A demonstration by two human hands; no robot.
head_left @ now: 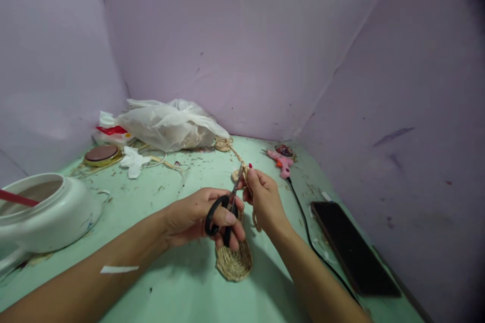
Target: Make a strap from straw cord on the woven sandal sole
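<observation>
Black-handled scissors [216,216] are in my left hand [200,217], with fingers through the loops and the blades pointing up and away. My right hand [265,199] pinches a braided straw cord [238,153] close to the blade tips. The cord runs back to a small straw coil [222,144] by the plastic bag, and a loop of it hangs below my right hand. Beneath my left hand lies an oval woven straw sole [235,261], its upper part hidden by the hand and scissors. A small red spot shows at my right thumb.
A pink glue gun [281,162] lies at the right, its black cable running toward me past a dark phone [352,247]. At the left stand a white pot [56,217] and a round tin [101,155]. A white plastic bag [170,123] rests against the back wall.
</observation>
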